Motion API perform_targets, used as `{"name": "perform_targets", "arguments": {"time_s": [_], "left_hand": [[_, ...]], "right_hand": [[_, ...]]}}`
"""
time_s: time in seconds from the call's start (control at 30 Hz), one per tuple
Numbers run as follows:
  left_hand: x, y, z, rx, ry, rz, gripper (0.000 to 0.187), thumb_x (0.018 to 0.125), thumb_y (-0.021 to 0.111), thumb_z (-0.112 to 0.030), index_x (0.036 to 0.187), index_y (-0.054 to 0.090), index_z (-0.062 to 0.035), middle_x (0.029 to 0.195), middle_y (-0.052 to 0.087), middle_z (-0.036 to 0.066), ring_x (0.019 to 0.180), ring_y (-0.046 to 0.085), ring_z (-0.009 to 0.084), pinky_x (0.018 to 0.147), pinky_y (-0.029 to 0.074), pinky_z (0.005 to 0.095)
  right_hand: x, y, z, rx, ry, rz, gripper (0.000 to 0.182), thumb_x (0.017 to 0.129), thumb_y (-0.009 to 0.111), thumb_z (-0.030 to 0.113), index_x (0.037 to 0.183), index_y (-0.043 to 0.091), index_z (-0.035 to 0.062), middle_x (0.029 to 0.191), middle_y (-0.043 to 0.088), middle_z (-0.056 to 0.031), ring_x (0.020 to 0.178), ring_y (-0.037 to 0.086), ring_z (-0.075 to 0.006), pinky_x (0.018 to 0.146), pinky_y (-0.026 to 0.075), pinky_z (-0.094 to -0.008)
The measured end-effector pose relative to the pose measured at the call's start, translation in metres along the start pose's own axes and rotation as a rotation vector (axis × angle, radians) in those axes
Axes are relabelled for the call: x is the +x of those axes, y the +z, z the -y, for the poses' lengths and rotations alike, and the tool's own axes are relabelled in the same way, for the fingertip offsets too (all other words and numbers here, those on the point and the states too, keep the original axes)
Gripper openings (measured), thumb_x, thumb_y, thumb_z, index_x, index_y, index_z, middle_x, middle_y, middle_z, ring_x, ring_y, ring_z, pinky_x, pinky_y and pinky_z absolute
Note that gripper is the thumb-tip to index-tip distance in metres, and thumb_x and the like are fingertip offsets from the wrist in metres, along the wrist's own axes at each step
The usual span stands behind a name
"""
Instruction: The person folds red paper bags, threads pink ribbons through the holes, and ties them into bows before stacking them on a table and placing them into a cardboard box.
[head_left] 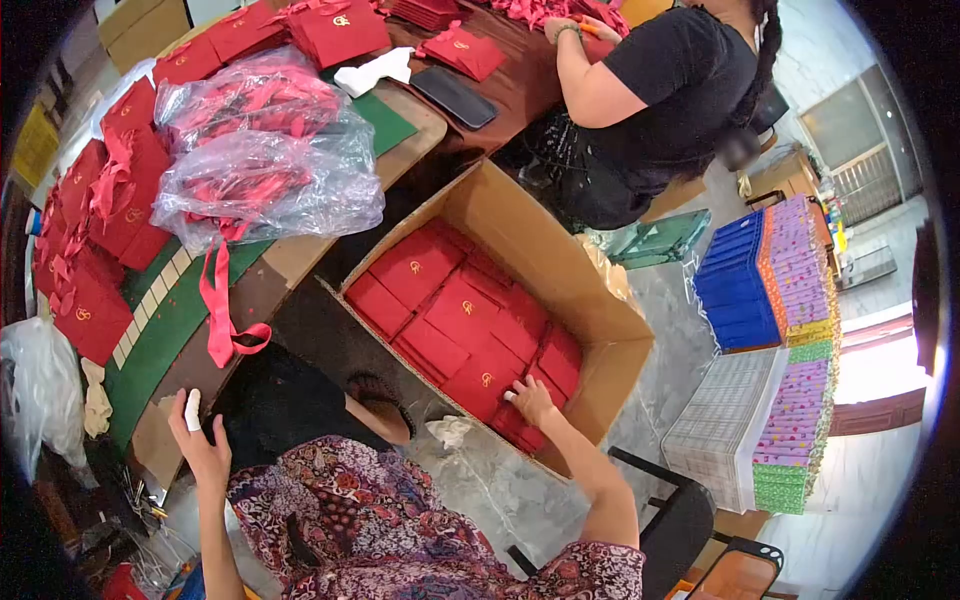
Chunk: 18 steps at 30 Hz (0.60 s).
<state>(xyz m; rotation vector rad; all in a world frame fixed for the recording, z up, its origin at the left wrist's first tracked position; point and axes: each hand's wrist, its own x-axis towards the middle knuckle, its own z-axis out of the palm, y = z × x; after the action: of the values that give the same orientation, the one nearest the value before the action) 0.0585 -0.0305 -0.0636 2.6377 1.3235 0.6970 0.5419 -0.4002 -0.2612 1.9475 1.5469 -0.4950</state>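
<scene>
My left hand (205, 452) is raised beside the table's near edge. Its fingers are apart, it holds nothing, and one finger has a white wrap. To the right, my right hand (533, 402) reaches into an open cardboard box (540, 220), where its spread fingers rest on the red paper bags (468, 310). Those bags lie flat in stacked rows and carry small gold marks. A red ribbon (222, 320) hangs over the table edge above my left hand. It trails from clear plastic bags (265, 160) filled with more red ribbons.
Red bags with ribbons (130, 215) line the table's far side. A black phone-like case (454, 97) lies near the corner. A person in black (680, 90) works beyond the box. Stacks of patterned and blue goods (770, 270) stand right, with a black chair (675, 515) nearer.
</scene>
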Motion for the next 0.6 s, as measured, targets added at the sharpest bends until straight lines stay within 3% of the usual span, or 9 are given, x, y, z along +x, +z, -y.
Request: {"name": "perform_targets", "arguments": {"time_s": [0.1,0.17,0.27,0.3,0.37,0.4,0.6], "left_hand": [[0.002,0.0,-0.003,0.017,0.003,-0.015,0.055,0.086,0.065,-0.001,0.139,0.047,-0.0017,0.14,0.045,0.023,0.128,0.044,0.0416,0.109,0.035,0.0465],[0.001,0.002,-0.003,0.018,0.003,-0.028,0.055,0.085,0.067,-0.001,0.138,0.048,-0.002,0.139,0.046,0.023,0.126,0.045,0.0422,0.108,0.035,0.0484],[0.0,0.003,0.001,0.031,0.011,-0.035,0.056,0.085,0.066,-0.001,0.138,0.048,-0.0026,0.139,0.046,0.023,0.126,0.046,0.042,0.108,0.036,0.0485],[0.001,0.003,0.001,0.037,0.014,-0.04,0.056,0.085,0.067,-0.001,0.138,0.048,-0.0028,0.139,0.047,0.023,0.126,0.046,0.0419,0.108,0.036,0.0486],[0.0,0.005,-0.001,0.043,0.014,-0.046,0.056,0.085,0.067,-0.001,0.138,0.048,-0.0029,0.139,0.047,0.023,0.126,0.046,0.0419,0.107,0.036,0.0487],[0.0,0.005,0.0,0.051,0.012,-0.049,0.057,0.085,0.067,-0.001,0.138,0.048,-0.003,0.139,0.047,0.023,0.126,0.046,0.0418,0.107,0.036,0.0487],[0.001,0.005,0.0,0.052,0.013,-0.051,0.055,0.085,0.067,-0.001,0.137,0.049,-0.0023,0.138,0.047,0.022,0.126,0.047,0.0415,0.107,0.036,0.048]], "right_hand": [[-0.006,-0.017,-0.005,-0.044,-0.053,0.075,0.072,0.071,0.081,0.032,0.137,0.052,0.0317,0.132,0.051,-0.0028,0.129,0.045,-0.0353,0.097,0.046,-0.0448],[-0.006,-0.018,-0.003,0.008,-0.044,0.048,0.048,0.089,0.06,0.021,0.134,0.057,0.0349,0.127,0.053,-0.0031,0.126,0.045,-0.0338,0.096,0.043,-0.045],[-0.004,-0.014,-0.001,0.044,-0.043,0.001,0.047,0.09,0.059,0.022,0.134,0.056,0.0363,0.127,0.053,-0.0026,0.126,0.045,-0.0331,0.097,0.042,-0.0436],[-0.002,-0.007,0.0,0.046,-0.043,0.004,0.047,0.09,0.059,0.022,0.134,0.056,0.0363,0.127,0.053,-0.0026,0.126,0.045,-0.0331,0.097,0.042,-0.0436],[0.004,0.005,0.0,0.021,-0.049,-0.007,0.077,0.073,0.079,0.03,0.142,0.047,0.0385,0.13,0.051,-0.0022,0.127,0.046,-0.0334,0.097,0.045,-0.0434],[0.004,0.004,0.004,0.023,-0.052,-0.004,0.077,0.073,0.079,0.03,0.142,0.047,0.0385,0.13,0.051,-0.0022,0.127,0.046,-0.0334,0.097,0.045,-0.0434],[0.009,0.0,0.011,-0.039,0.017,0.001,0.048,0.088,0.061,0.023,0.135,0.055,0.0351,0.126,0.052,-0.0013,0.122,0.048,-0.0301,0.091,0.044,-0.0413]]}}
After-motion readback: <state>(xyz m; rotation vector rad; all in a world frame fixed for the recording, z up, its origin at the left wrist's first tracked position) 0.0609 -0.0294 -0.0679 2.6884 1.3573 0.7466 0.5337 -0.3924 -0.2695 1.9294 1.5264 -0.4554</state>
